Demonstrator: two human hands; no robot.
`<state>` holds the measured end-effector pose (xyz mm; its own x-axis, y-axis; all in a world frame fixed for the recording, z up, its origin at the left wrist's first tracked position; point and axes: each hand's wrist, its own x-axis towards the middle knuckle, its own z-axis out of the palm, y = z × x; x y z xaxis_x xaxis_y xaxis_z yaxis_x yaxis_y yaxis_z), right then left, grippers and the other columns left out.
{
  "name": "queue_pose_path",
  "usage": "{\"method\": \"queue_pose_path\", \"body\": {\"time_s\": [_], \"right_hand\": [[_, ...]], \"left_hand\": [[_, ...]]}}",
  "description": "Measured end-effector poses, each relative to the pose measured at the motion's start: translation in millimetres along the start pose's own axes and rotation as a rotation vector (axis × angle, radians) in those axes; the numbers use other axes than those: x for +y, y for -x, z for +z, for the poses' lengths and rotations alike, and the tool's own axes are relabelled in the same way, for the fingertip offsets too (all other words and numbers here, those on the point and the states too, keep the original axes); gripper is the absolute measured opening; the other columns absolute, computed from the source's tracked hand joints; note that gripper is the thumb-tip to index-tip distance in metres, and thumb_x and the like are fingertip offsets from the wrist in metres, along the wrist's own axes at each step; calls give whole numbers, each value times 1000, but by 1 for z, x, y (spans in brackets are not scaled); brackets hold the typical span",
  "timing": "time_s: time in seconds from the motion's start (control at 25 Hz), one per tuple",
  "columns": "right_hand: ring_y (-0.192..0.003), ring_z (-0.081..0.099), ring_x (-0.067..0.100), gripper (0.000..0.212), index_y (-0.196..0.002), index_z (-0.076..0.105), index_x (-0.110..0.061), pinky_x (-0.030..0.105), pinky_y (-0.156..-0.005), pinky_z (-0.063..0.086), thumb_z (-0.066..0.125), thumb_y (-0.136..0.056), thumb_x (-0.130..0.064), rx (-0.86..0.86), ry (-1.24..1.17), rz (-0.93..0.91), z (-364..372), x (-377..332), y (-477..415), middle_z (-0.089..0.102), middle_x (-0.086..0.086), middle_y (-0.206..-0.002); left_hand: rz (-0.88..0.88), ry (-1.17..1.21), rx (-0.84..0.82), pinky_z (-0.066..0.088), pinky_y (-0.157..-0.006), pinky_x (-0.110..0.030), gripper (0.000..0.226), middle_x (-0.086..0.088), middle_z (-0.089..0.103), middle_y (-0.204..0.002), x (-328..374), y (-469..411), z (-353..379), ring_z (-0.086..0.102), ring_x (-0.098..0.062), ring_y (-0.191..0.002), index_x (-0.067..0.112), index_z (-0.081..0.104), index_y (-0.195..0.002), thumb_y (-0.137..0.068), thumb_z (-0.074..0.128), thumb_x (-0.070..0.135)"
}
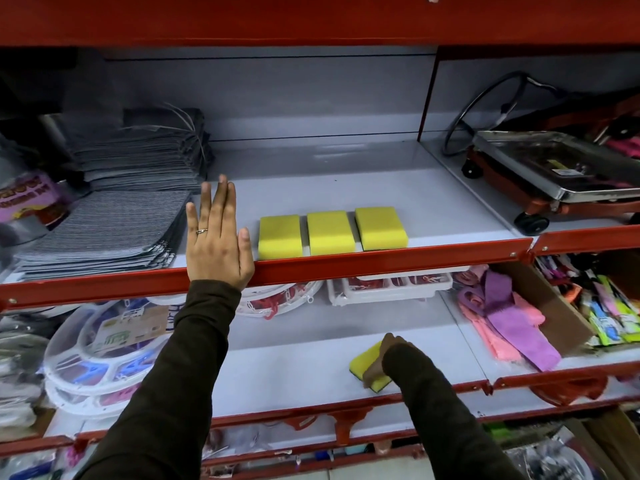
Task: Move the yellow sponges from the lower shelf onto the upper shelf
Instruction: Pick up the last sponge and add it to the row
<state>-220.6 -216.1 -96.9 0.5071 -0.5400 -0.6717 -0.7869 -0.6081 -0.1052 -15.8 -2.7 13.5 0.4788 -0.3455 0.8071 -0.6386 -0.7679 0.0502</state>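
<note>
A: Upper shelf (398,199): three yellow sponges (330,233) in a row at the front lip, long axes pointing front to back.

B: Lower shelf (294,368): fourth sponge (363,362) skewed diagonally, right hand (382,360) gripping it. Left hand (217,239) flat, fingers spread, holding nothing, resting on the upper lip.

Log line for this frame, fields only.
upper shelf: three sponges | right hand: gripping fourth sponge, lower shelf | left hand: open
</note>
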Motion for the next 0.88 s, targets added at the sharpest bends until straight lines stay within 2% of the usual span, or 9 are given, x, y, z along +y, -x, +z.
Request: {"method": "queue_pose_path", "body": {"time_s": [0.12, 0.28, 0.36, 0.44, 0.56, 0.64, 0.72, 0.8, 0.88], "right_hand": [[-115, 54, 24, 107, -138, 42, -18, 35, -96, 47, 84, -49, -59, -55, 83, -186, -57, -7, 61, 52, 3, -135], [-80, 49, 2, 90, -109, 51, -36, 22, -61, 40, 82, -30, -69, 253, -25, -443, -139, 8, 145, 50, -21, -94], [-81, 53, 9, 82, -110, 50, -36, 25, -61, 40, 89, -39, -53, 419, -57, -489, -175, 13, 152, 54, -12, -101], [-95, 51, 19, 86, -123, 45, -29, 26, -72, 39, 91, -50, -28, 543, -24, -464, -206, 16, 135, 50, -1, -115], [-106, 53, 29, 89, -134, 34, -23, 27, -76, 45, 81, -61, -5, 535, 17, -394, -234, 18, 93, 46, 8, -128], [-92, 54, 29, 83, -132, 32, -23, 23, -59, 41, 75, -65, 0, 476, 49, -328, -239, 22, 71, 49, 8, -118], [-73, 52, 22, 76, -130, 35, -26, 23, -49, 35, 68, -67, 1, 442, 58, -287, -240, 22, 55, 49, 5, -96], [-72, 53, 22, 67, -128, 42, -27, 26, -54, 41, 65, -70, -2, 404, 63, -280, -239, 20, 46, 49, 4, -91], [-83, 55, 26, 64, -128, 47, -27, 27, -65, 44, 66, -72, -3, 371, 54, -297, -240, 22, 41, 50, 7, -104]], "left_hand": [[-7, -2, -6, -11, -129, -36, 68, -13, 17, -169, 0, 2, 0, 13, -31, -157, 5, 17, -161, -99, 23, 32], [-10, 0, -14, -10, -130, -36, 68, -11, 15, -170, 1, 1, -2, 12, -30, -158, 6, 15, -161, -99, 22, 31], [-16, 5, -25, -10, -130, -36, 68, -10, 13, -170, 1, 0, -2, 10, -28, -158, 6, 14, -161, -99, 21, 32], [-11, 1, -35, -10, -130, -36, 68, -9, 11, -170, 0, 0, -1, 10, -29, -158, 6, 14, -162, -99, 20, 32], [-4, -13, -48, -10, -130, -37, 68, -10, 13, -170, 0, 0, -1, 11, -29, -158, 6, 15, -161, -99, 19, 32], [-7, -12, -50, -9, -130, -37, 68, -11, 17, -170, 0, -1, 0, 11, -29, -158, 5, 17, -161, -99, 18, 32], [-6, -7, -45, -8, -130, -37, 67, -12, 20, -169, 0, 0, 0, 11, -28, -158, 5, 19, -161, -99, 18, 32], [-6, 0, -44, -7, -130, -38, 67, -11, 21, -169, 0, 0, 0, 12, -28, -158, 4, 21, -160, -99, 19, 32], [0, 9, -49, -5, -131, -39, 67, -12, 22, -169, 0, 0, -1, 13, -28, -158, 4, 22, -160, -99, 19, 32]]}}
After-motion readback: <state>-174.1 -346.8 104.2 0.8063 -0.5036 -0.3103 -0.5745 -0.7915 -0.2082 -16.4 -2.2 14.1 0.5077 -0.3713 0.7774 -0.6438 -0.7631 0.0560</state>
